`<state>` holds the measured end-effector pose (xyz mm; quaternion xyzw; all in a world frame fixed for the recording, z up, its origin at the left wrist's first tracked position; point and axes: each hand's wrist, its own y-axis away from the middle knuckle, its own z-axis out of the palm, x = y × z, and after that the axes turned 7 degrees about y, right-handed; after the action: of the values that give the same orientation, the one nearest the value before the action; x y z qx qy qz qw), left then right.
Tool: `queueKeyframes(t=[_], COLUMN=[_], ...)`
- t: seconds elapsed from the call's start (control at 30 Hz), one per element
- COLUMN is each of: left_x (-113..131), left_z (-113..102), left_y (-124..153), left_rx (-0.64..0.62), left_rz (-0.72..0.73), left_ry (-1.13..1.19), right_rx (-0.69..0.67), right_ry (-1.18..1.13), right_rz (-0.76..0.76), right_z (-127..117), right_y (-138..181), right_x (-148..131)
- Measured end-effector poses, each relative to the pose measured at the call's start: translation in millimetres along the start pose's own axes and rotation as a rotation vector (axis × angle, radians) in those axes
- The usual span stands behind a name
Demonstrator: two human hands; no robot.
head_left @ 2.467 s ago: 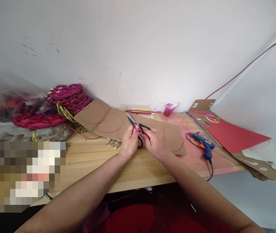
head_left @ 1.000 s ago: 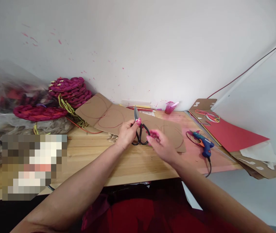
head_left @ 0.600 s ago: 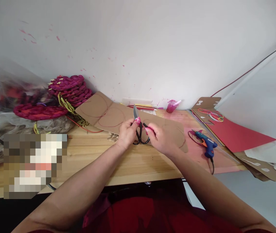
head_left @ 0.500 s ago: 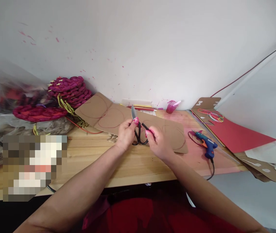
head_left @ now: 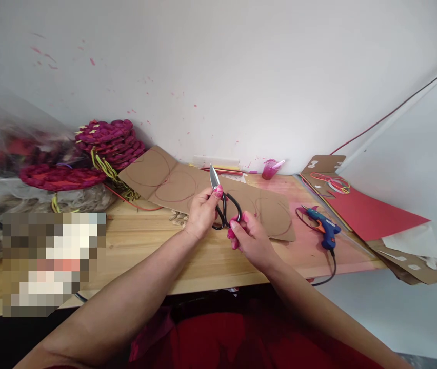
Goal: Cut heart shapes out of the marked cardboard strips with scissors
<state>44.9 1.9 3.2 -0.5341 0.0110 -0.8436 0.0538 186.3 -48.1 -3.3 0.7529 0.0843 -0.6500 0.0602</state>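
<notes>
My left hand [head_left: 202,212] grips black-handled scissors [head_left: 224,205] near the pivot, blades closed and pointing up and away. My right hand [head_left: 250,241] is curled at the scissors' loops, fingers pinched on the lower handle. Both hands hover above a long brown cardboard sheet [head_left: 172,184] with red circles drawn on it, lying on the wooden table [head_left: 145,246].
A blue glue gun [head_left: 324,228] with its cord lies on a pink mat at the right. Red paper [head_left: 368,215] and cardboard scraps overhang the right end. Magenta woven mats [head_left: 108,143] and plastic bags pile at the left. A small pink cup [head_left: 267,170] stands by the wall.
The scissors were turned more upright in my left hand. My right hand let go briefly, then came back and closed on the handle loops, slightly lower and nearer me.
</notes>
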Motion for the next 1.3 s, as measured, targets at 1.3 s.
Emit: queueKeyframes(t=[1.3], left_x=[-4.3], left_z=[19.7], left_y=[9.3], left_rx=[0.19], left_rz=[-0.198], left_ry=[0.195], right_rx=[0.222], right_ry=[1.364], right_rz=[-0.826], right_z=[-31.2], right_y=[-28.1], right_x=[9.2])
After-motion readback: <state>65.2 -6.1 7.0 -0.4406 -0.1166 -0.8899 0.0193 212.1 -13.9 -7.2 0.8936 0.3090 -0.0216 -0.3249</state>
